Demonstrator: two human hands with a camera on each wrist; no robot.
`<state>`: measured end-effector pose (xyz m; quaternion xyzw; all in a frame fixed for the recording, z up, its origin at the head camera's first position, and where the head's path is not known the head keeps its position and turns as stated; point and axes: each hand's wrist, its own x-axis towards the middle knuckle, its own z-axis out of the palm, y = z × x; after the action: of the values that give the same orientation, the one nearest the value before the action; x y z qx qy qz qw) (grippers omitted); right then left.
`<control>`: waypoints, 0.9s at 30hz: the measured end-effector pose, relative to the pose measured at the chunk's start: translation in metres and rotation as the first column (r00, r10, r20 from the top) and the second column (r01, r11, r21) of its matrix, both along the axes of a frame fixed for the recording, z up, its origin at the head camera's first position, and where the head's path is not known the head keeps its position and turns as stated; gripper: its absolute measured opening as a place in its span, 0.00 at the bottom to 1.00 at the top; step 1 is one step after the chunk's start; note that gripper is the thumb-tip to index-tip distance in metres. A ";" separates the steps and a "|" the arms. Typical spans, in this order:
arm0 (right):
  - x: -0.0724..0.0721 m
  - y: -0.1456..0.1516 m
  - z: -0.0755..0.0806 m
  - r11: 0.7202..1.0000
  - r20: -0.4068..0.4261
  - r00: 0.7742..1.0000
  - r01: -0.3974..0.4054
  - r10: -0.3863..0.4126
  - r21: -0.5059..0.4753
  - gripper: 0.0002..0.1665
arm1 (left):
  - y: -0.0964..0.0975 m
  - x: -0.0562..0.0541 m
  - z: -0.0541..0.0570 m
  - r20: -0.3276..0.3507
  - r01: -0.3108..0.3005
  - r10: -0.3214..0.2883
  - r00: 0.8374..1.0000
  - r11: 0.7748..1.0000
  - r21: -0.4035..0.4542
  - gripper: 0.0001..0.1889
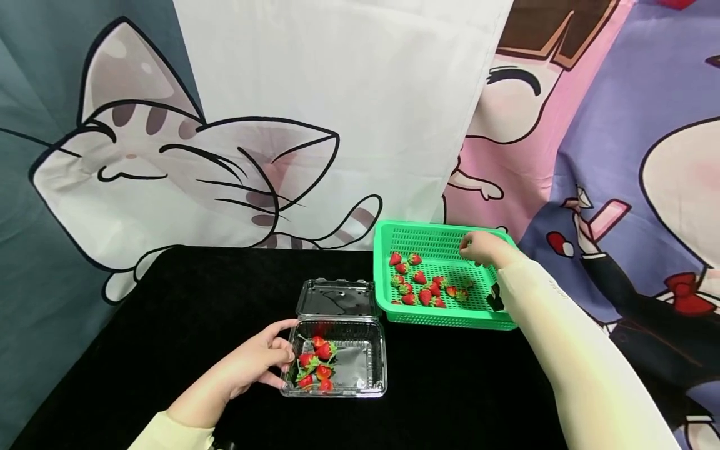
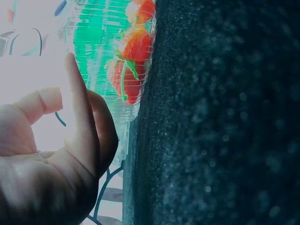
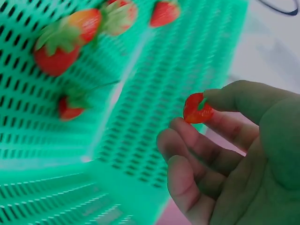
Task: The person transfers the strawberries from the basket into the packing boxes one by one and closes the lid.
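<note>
A clear plastic clamshell box (image 1: 360,369) lies with its lid (image 1: 337,299) folded back, several strawberries (image 1: 323,372) gathered in its left half. My left hand (image 1: 255,362) holds the box's left side, thumb at the front corner and forefinger toward the back corner. Over the right part of a green slotted basket (image 1: 444,320), my right hand (image 1: 486,248) pinches a small strawberry (image 3: 194,110) between thumb and fingertips. Inside the basket, other strawberries (image 1: 424,295) lie mostly on the left. Through the box wall, strawberries (image 2: 129,77) show in the left wrist view.
Black cloth (image 1: 225,294) covers the table. Behind it hangs a curtain (image 1: 337,81) printed with cartoon figures, close to the basket's back rim. The box lid's right edge lies right beside the basket's left wall.
</note>
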<state>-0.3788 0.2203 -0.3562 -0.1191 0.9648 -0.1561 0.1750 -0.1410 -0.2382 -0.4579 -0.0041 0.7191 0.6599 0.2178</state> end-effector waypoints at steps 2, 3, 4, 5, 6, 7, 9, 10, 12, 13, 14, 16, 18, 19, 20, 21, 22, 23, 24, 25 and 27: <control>0.008 -0.006 0.008 1.000 -0.041 0.999 -0.009 0.009 0.000 0.19 | 0.000 0.000 0.000 0.004 -0.001 0.001 1.000 1.000 0.000 0.39; 0.011 -0.009 0.012 1.000 -0.070 0.997 -0.014 0.015 0.008 0.18 | -0.001 0.000 0.000 0.005 -0.001 0.001 1.000 1.000 0.000 0.39; 0.016 -0.012 0.016 1.000 -0.104 0.994 -0.018 0.020 0.016 0.18 | -0.001 0.000 0.000 0.007 0.001 -0.001 1.000 1.000 0.000 0.39; 0.020 -0.015 0.020 0.999 -0.133 0.991 -0.023 0.026 0.023 0.17 | -0.001 0.000 0.000 0.007 0.002 -0.002 1.000 1.000 -0.001 0.39; 0.025 -0.018 0.024 0.999 -0.163 0.986 -0.029 0.034 0.028 0.17 | -0.001 0.000 0.000 0.008 0.004 -0.004 1.000 1.000 -0.002 0.38; 0.030 -0.021 0.028 0.999 -0.192 0.981 -0.033 0.038 0.033 0.16 | -0.001 0.000 0.000 0.008 0.005 -0.005 1.000 1.000 -0.002 0.38; 0.039 -0.025 0.034 0.999 -0.241 0.970 -0.027 0.037 0.044 0.15 | -0.001 0.000 0.000 0.009 0.010 -0.010 1.000 1.000 0.000 0.38; 0.043 -0.028 0.037 0.999 -0.256 0.966 -0.026 0.036 0.041 0.15 | -0.001 -0.001 0.000 0.011 0.010 -0.010 1.000 1.000 0.001 0.38; 0.052 -0.032 0.043 0.999 -0.277 0.960 -0.028 0.035 0.031 0.15 | -0.001 -0.001 0.000 0.013 0.011 -0.011 1.000 1.000 0.001 0.38; 0.057 -0.036 0.045 0.999 -0.284 0.958 -0.030 0.035 0.023 0.15 | -0.001 -0.001 0.000 0.012 0.010 -0.010 1.000 1.000 0.002 0.38; 0.061 -0.039 0.046 0.999 -0.291 0.956 -0.035 0.037 0.013 0.15 | -0.002 0.000 0.000 0.013 0.009 -0.009 1.000 1.000 0.004 0.38; 0.071 -0.047 0.048 0.998 -0.298 0.953 -0.054 0.047 -0.013 0.15 | -0.002 0.000 0.000 0.012 0.005 -0.005 1.000 1.000 0.005 0.38; 0.081 -0.056 0.049 0.997 -0.298 0.953 -0.075 0.061 -0.036 0.14 | -0.002 0.000 0.001 0.010 0.003 -0.003 1.000 1.000 0.005 0.38; 0.087 -0.060 0.050 0.995 -0.295 0.953 -0.088 0.072 -0.045 0.14 | -0.002 0.000 0.001 0.009 0.002 -0.002 1.000 1.000 0.005 0.38; 0.093 -0.066 0.049 0.994 -0.297 0.951 -0.102 0.083 -0.050 0.13 | -0.002 0.001 0.001 0.009 0.001 -0.001 1.000 1.000 0.005 0.38; 0.098 -0.071 0.049 0.991 -0.299 0.949 -0.119 0.097 -0.055 0.13 | -0.002 0.001 0.001 0.007 0.000 0.000 1.000 1.000 0.004 0.38; 0.105 -0.077 0.048 0.989 -0.302 0.947 -0.135 0.110 -0.061 0.12 | -0.002 0.001 0.001 0.007 0.000 0.000 1.000 1.000 0.003 0.38; 0.111 -0.082 0.048 0.986 -0.309 0.943 -0.151 0.124 -0.064 0.12 | -0.002 0.001 0.001 0.005 0.001 -0.001 1.000 1.000 0.002 0.38; 0.118 -0.088 0.046 0.982 -0.321 0.936 -0.173 0.142 -0.069 0.11 | -0.002 0.001 0.001 0.003 0.001 -0.001 1.000 1.000 0.000 0.38; 0.124 -0.094 0.044 0.978 -0.330 0.930 -0.195 0.159 -0.079 0.10 | -0.001 0.002 0.000 0.000 0.003 -0.003 1.000 1.000 -0.001 0.38; 0.136 -0.107 0.038 0.962 -0.373 0.904 -0.258 0.210 -0.085 0.09 | -0.001 0.002 0.000 -0.004 0.003 -0.003 1.000 1.000 -0.003 0.38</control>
<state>-0.2424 0.1138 -0.3181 -0.2721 0.9466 -0.1731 0.0045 -0.1395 -0.2392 -0.4579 -0.0020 0.7205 0.6584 0.2176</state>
